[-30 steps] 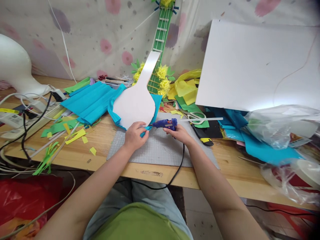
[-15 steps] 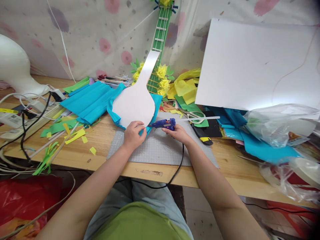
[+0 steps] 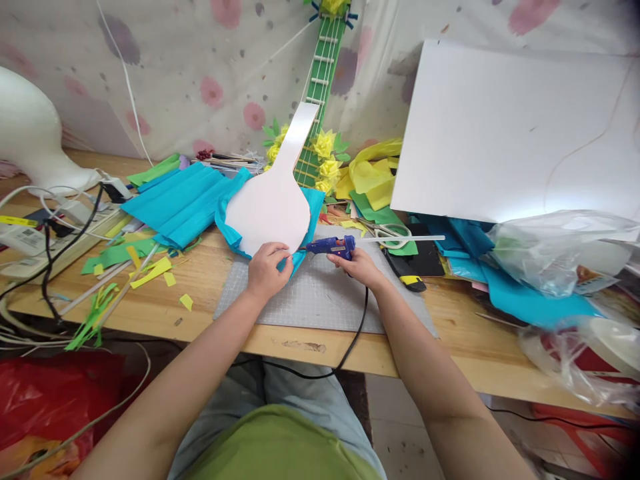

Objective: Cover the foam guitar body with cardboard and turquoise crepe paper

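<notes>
My right hand grips a blue hot glue gun, a long glue stick jutting from its back. The nozzle points left, at the lower right rim of a white lute-shaped board. Blue crepe paper lies under the board's round end and is folded up along its left edge. With thumb and fingers closed, my left hand pinches the paper at the board's bottom edge. A grey cutting mat lies beneath both hands.
Folded blue paper and green and yellow scraps lie left. Behind stands a green stringed instrument model with yellow flowers. Scissors, a utility knife and a large white sheet are right. The gun's black cord hangs over the table edge.
The glue gun in my right hand has shifted slightly to the right, its nozzle drawing back a little from my left fingers. My left hand and the board have stayed in place.
</notes>
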